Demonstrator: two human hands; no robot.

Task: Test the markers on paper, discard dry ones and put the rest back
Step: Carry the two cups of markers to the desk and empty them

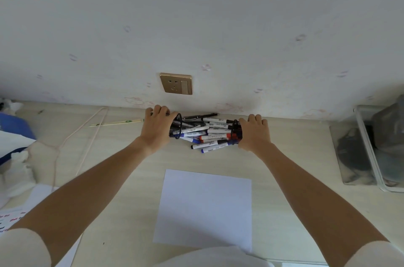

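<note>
Several white markers (209, 134) with black, blue and red caps lie in a heap on the desk by the wall. A black mesh holder (176, 127) lies on its side at the heap's left end; my left hand (157, 126) grips it. A second black mesh holder (237, 131) lies on its side at the right end, with marker ends inside; my right hand (254, 132) grips that one. A blank white sheet of paper (204, 208) lies on the desk nearer to me, between my forearms.
A clear plastic bin (369, 146) with a grey bag stands at the right edge. At the left lie a thin cable (87, 135), chopsticks in a wrapper (115, 123), blue and white items and papers. A wall socket (176, 83) sits above the markers.
</note>
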